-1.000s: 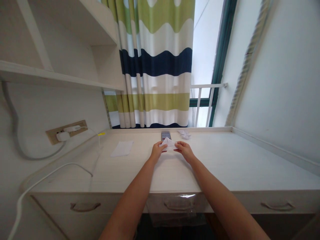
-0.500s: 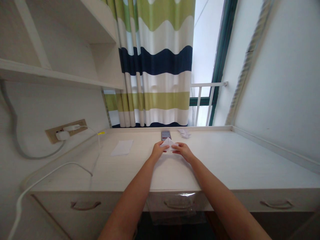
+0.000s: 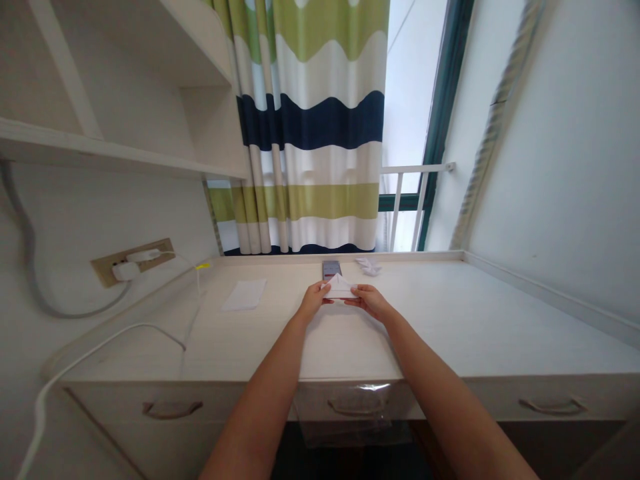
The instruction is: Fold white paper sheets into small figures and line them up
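Observation:
A piece of folded white paper (image 3: 339, 288) with a pointed top is held up over the desk, in the middle of the head view. My left hand (image 3: 316, 297) grips its left edge, thumb in front and fingers behind. On the right edge, my right hand (image 3: 369, 300) pinches it the same way. Just behind the paper lies a phone (image 3: 331, 269) with its screen lit, its lower part covered by the paper. A crumpled or folded white paper piece (image 3: 369, 267) rests to the right of the phone.
Flat white paper sheets (image 3: 244, 295) lie on the white desk (image 3: 210, 347) to the left. A white cable (image 3: 120, 331) crosses the desk's left end, near a wall socket (image 3: 131, 262). Shelves (image 3: 125, 155) overhang the left side. A striped curtain (image 3: 310, 167) hangs behind.
Both thumbs have moved outward from the paper's middle to its sides, so more of its front shows. The hands stay in nearly the same place.

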The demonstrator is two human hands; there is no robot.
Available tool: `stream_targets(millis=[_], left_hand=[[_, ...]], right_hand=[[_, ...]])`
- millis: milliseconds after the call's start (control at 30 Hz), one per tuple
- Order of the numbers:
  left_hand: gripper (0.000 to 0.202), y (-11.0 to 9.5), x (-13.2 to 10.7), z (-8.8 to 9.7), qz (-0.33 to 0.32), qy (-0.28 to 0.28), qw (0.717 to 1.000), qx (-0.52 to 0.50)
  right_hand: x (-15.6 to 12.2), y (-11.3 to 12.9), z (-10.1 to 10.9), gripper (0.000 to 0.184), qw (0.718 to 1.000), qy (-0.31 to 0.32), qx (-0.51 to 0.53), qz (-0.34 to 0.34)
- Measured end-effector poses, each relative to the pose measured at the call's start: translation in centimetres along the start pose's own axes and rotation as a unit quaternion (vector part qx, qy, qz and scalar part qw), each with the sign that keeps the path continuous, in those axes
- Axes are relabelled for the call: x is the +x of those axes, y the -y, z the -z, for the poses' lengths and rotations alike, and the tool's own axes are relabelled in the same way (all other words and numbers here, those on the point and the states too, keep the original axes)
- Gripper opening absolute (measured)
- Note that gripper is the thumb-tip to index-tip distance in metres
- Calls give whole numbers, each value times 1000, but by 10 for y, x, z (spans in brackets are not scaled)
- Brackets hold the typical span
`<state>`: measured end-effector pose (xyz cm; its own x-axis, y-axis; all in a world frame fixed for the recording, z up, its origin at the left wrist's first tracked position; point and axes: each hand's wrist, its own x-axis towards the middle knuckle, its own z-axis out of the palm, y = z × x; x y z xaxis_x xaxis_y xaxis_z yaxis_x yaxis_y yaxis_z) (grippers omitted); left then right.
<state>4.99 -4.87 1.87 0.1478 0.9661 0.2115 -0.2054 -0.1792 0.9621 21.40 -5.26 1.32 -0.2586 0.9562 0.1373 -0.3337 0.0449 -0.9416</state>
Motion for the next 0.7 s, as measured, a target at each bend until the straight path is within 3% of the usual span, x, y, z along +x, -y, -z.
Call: stream_targets(millis=[167,400,600,700], left_hand=[[41,1,1,2,-8,7,1000,-8],[38,3,2,3,-18,-4,1000,-19],[20,-3,-3,2,-15,17,1000,0],[19,-5,-5,1,-10,30,999,24]], right_hand=[[-4,6,-1,14,999,17,31,-11],[-10,13,-6,43,999,15,32,11],[-7,9,-5,17,999,-21,-12,33],[-6,7,-3,14,999,-28,-12,37]])
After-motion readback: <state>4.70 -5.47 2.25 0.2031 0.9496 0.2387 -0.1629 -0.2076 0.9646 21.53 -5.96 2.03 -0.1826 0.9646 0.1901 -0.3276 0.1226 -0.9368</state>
